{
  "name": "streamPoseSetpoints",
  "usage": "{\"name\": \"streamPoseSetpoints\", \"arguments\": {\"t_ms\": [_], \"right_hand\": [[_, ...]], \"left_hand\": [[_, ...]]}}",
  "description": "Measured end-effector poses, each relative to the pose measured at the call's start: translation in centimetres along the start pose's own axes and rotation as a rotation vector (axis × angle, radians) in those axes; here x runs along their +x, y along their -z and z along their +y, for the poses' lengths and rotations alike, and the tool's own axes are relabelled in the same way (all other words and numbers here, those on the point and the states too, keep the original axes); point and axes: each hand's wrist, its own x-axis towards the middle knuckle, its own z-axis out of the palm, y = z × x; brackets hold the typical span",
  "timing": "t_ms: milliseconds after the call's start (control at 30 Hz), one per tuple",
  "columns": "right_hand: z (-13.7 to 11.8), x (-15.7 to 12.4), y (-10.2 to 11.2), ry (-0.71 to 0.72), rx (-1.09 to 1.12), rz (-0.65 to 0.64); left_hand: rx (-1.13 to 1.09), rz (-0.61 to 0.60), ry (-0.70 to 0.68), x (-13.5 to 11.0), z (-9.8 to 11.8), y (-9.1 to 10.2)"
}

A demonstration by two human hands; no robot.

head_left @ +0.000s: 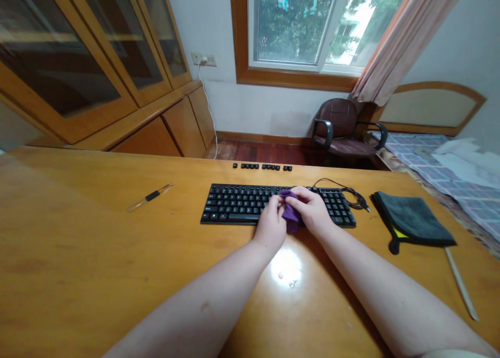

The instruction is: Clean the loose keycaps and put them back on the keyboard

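A black keyboard [242, 204] lies across the middle of the wooden desk [78, 254]. Both my hands meet over its right half. My right hand [312, 208] is closed around a small purple cloth [290, 216], which hangs bunched over the keys. My left hand [271, 223] pinches the same cloth from the left, fingers curled. A row of loose black keycaps [262, 167] sits near the desk's far edge behind the keyboard.
A folded dark grey cloth with a yellow edge [413, 220] lies right of the keyboard, the keyboard cable [351, 193] coiled beside it. A thin stick [461, 284] lies at the right, a clear pen-like tool [150, 196] at the left. An office chair [344, 132] stands behind.
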Motion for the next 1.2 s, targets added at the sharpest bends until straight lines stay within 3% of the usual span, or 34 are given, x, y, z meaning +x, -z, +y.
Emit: {"name": "streamPoseSetpoints", "arguments": {"t_ms": [100, 333, 500, 700, 867, 967, 1067, 1200], "right_hand": [[0.2, 0.1, 0.0, -0.024, 0.025, -0.07], [1.1, 0.2, 0.0, -0.181, 0.193, -0.005], [1.1, 0.1, 0.1, -0.118, 0.258, -0.085], [0.9, 0.2, 0.1, -0.167, 0.205, -0.054], [0.5, 0.4, 0.3, -0.112, 0.103, -0.021], [0.0, 0.4, 0.8, -0.004, -0.045, -0.039], [-0.3, 0.5, 1.0, 0.131, -0.127, -0.072], [-0.3, 0.4, 1.1, 0.186, -0.097, -0.092]], "left_hand": [[0.017, -0.006, -0.022, -0.2, 0.1, 0.0], [0.05, -0.019, -0.026, 0.0, -0.1, -0.1], [0.034, -0.055, -0.035, -0.2, -0.1, 0.1], [0.116, -0.046, -0.049, -0.1, -0.2, 0.1], [0.204, 0.008, -0.059, 0.0, 0.3, 0.2], [0.181, 0.018, -0.063, 0.0, 0.3, 0.3], [0.144, -0.011, -0.071, -0.1, 0.3, 0.4], [0.135, -0.058, -0.088, -0.2, 0.6, 0.5]]}}
